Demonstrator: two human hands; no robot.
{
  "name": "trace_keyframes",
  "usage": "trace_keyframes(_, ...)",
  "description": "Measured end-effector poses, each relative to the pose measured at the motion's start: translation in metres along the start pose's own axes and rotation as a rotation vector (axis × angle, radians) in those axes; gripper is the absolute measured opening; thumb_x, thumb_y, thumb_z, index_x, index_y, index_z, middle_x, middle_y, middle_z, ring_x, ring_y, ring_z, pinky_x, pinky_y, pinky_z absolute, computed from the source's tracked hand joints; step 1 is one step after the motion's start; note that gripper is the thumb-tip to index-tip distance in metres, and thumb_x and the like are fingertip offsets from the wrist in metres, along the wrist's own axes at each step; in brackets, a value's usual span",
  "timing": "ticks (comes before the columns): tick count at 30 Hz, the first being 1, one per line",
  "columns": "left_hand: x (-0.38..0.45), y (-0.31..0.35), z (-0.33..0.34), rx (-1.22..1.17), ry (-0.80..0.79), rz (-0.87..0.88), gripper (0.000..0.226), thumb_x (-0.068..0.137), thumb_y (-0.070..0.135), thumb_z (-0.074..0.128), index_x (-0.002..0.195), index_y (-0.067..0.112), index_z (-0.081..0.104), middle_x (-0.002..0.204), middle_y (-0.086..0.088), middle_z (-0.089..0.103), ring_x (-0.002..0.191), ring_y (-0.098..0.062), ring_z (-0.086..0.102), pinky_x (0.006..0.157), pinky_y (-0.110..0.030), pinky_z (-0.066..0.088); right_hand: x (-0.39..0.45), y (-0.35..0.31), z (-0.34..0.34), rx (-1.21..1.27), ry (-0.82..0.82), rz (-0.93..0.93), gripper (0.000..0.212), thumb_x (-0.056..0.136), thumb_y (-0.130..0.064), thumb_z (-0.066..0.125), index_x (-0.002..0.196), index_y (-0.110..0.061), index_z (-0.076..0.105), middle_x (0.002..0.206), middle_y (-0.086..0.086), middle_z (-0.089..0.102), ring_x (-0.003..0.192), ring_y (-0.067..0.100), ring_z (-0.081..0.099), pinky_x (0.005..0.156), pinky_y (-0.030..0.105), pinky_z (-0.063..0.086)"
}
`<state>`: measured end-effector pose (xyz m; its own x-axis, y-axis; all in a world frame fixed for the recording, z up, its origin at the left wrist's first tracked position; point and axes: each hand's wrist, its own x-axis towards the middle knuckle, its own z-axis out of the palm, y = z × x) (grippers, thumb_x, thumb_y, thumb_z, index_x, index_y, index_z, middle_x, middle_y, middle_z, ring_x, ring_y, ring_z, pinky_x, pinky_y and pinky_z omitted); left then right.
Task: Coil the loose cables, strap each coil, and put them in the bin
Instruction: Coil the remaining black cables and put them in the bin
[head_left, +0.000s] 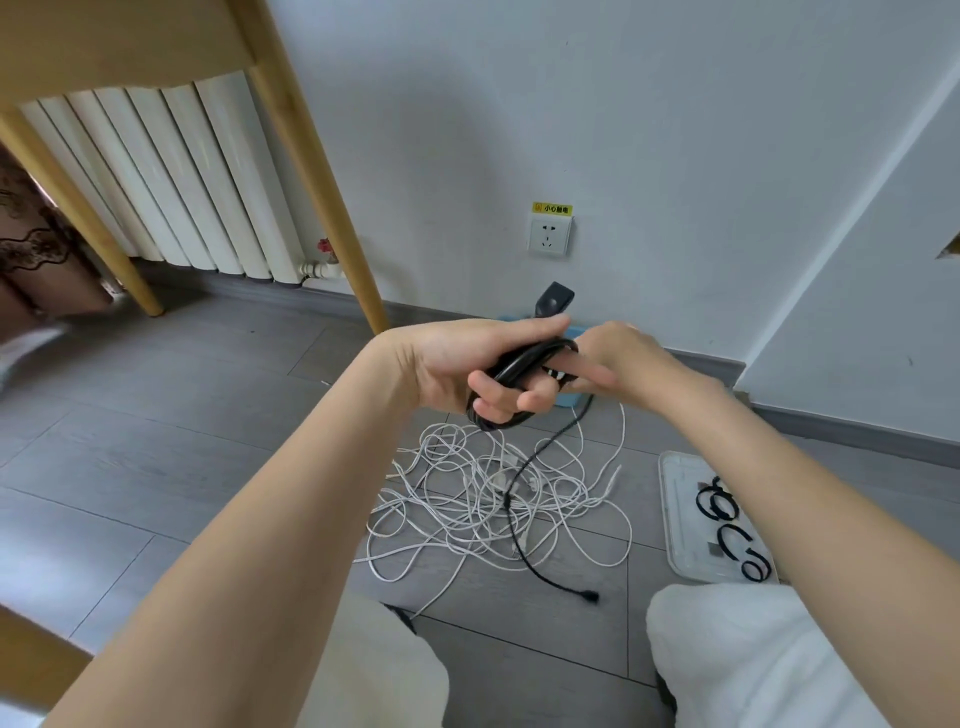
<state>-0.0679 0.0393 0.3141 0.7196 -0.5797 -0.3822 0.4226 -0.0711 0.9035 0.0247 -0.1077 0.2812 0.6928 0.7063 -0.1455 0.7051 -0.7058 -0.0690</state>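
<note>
My left hand (467, 364) grips a coil of black cable (524, 361) held above the floor. My right hand (618, 358) meets it from the right, fingers touching the coil's loops; whether it pinches the cable is hidden. The cable's loose tail (524, 525) hangs down to the floor and ends in a plug (589, 596). Beneath lies a tangle of thin white cables (493, 499). A light blue bin (571, 400) stands by the wall, mostly hidden behind my hands, with a black plug (555, 300) sticking up from it.
A white tray (680, 519) on the right holds several black straps (722, 509). Wooden table legs (322, 197) stand at left before a white radiator (171, 182). A wall socket (549, 236) sits above the bin. My knees (727, 649) are at the bottom.
</note>
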Motion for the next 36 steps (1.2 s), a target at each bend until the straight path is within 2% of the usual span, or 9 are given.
trace_keyframes(3, 0.000, 0.000, 0.003, 0.096, 0.065, -0.116, 0.055, 0.095, 0.048, 0.021, 0.127, 0.013, 0.049, 0.054, 0.003, 0.056, 0.028, 0.001, 0.026, 0.035, -0.012, 0.026, 0.011, 0.004, -0.003, 0.177, 0.002, 0.022, 0.033, 0.077, -0.018, 0.061, 0.053, -0.015, 0.039, 0.060, 0.006, 0.041, 0.061, 0.021, 0.034, 0.057, 0.028, 0.026)
trace_keyframes(6, 0.006, -0.004, 0.008, 0.211, 0.103, -0.300, 0.055, 0.098, 0.051, 0.021, 0.132, 0.013, 0.042, 0.084, -0.004, 0.072, 0.034, -0.003, 0.040, 0.037, -0.013, 0.032, 0.011, 0.007, -0.009, 0.382, -0.154, 0.007, 0.014, 0.075, -0.012, 0.067, 0.066, -0.008, 0.057, 0.065, 0.004, 0.050, 0.063, 0.016, 0.042, 0.062, 0.028, 0.033)
trace_keyframes(11, 0.006, -0.017, -0.003, 0.330, 0.135, -0.457, 0.061, 0.098, 0.052, 0.023, 0.142, 0.012, 0.036, 0.139, -0.005, 0.051, 0.076, -0.011, 0.071, 0.057, -0.014, 0.050, 0.007, 0.014, -0.022, 0.988, -0.048, 0.039, 0.027, 0.086, -0.020, 0.064, 0.061, -0.013, 0.058, 0.048, -0.007, 0.037, 0.046, 0.007, 0.030, 0.044, 0.017, 0.025)
trace_keyframes(13, 0.004, -0.015, -0.006, 0.288, 0.146, -0.393, 0.058, 0.098, 0.052, 0.024, 0.142, 0.018, 0.035, 0.143, 0.002, 0.046, 0.084, -0.015, 0.071, 0.067, -0.016, 0.050, 0.013, 0.016, -0.022, 1.159, 0.072, 0.195, 0.034, 0.090, -0.027, 0.060, 0.059, -0.013, 0.052, 0.040, -0.011, 0.028, 0.038, 0.005, 0.020, 0.035, 0.015, 0.016)
trace_keyframes(16, 0.006, -0.010, -0.001, 0.293, 0.096, -0.327, 0.056, 0.097, 0.052, 0.022, 0.144, 0.023, 0.031, 0.145, 0.005, 0.043, 0.087, -0.019, 0.067, 0.060, -0.015, 0.047, 0.020, 0.018, -0.015, 1.308, 0.203, 0.435, 0.034, 0.092, -0.022, 0.057, 0.061, -0.011, 0.046, 0.042, -0.005, 0.030, 0.029, 0.003, 0.018, 0.031, 0.015, 0.011)
trace_keyframes(20, 0.005, -0.008, -0.001, 0.194, 0.069, -0.214, 0.050, 0.097, 0.052, 0.019, 0.135, 0.026, 0.039, 0.134, 0.009, 0.055, 0.066, -0.008, 0.066, 0.050, -0.017, 0.038, 0.018, 0.024, -0.015, 1.473, 0.169, 0.439, 0.034, 0.091, -0.023, 0.059, 0.063, -0.015, 0.041, 0.038, -0.008, 0.034, 0.028, 0.002, 0.017, 0.029, 0.015, 0.012)
trace_keyframes(28, -0.003, -0.023, -0.020, -0.187, 0.304, -0.154, 0.064, 0.095, 0.054, 0.024, 0.135, 0.007, 0.042, 0.131, -0.001, 0.058, 0.051, -0.007, 0.062, 0.039, -0.011, 0.035, 0.010, 0.012, -0.030, 1.241, 0.170, -0.051, 0.030, 0.084, -0.010, 0.064, 0.059, -0.013, 0.047, 0.045, -0.013, 0.041, 0.048, 0.001, 0.034, 0.054, 0.017, 0.028)
trace_keyframes(33, 0.008, -0.023, -0.012, -0.341, 0.399, -0.141, 0.057, 0.097, 0.053, 0.028, 0.116, 0.005, 0.051, 0.120, -0.003, 0.062, 0.075, -0.026, 0.072, 0.044, -0.016, 0.051, 0.005, -0.016, -0.043, 0.544, 0.308, -0.342, 0.032, 0.081, -0.017, 0.071, 0.059, -0.016, 0.048, 0.064, -0.007, 0.039, 0.061, 0.008, 0.037, 0.058, 0.018, 0.029)
trace_keyframes(36, 0.018, -0.024, -0.016, -0.493, 0.539, -0.076, 0.056, 0.097, 0.049, 0.035, 0.125, 0.002, 0.048, 0.130, -0.009, 0.053, 0.078, -0.041, 0.068, 0.055, -0.026, 0.059, 0.002, -0.030, -0.041, 0.185, 0.412, -0.376, 0.024, 0.084, -0.029, 0.066, 0.070, -0.011, 0.058, 0.068, -0.008, 0.035, 0.071, 0.015, 0.039, 0.064, 0.029, 0.030)
